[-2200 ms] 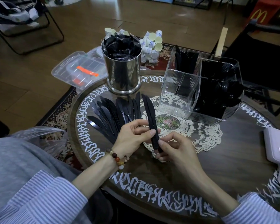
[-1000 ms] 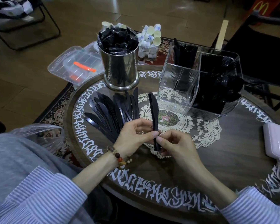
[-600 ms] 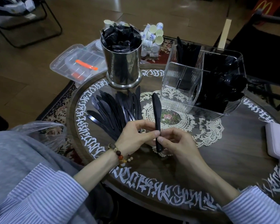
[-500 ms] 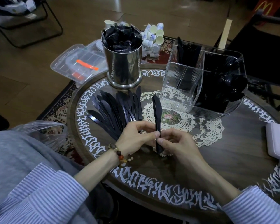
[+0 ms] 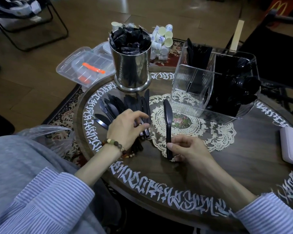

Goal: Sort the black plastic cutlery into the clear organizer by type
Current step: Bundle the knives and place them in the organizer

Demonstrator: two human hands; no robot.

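My right hand (image 5: 187,148) pinches the handle of a small stack of black plastic knives (image 5: 167,119), blades pointing away over the lace doily. My left hand (image 5: 125,128) hovers over the fanned pile of black knives (image 5: 118,107) on the table's left, fingers curled and touching the handles there; whether it grips one I cannot tell. The clear organizer (image 5: 189,85) stands at the back right: black cutlery fills its right compartment, knives stand in the back left one, and the front left one looks bare.
A steel canister (image 5: 132,68) of black packets stands behind the pile. Small white cups (image 5: 161,41) lie beyond it. A clear lidded box (image 5: 85,66) sits off the table at left, a white device (image 5: 292,144) at the right edge, a plastic bag (image 5: 46,135) near my lap.
My left hand let go of the held knives and moved left onto the pile. My right hand keeps the stack alone, in about the same place.
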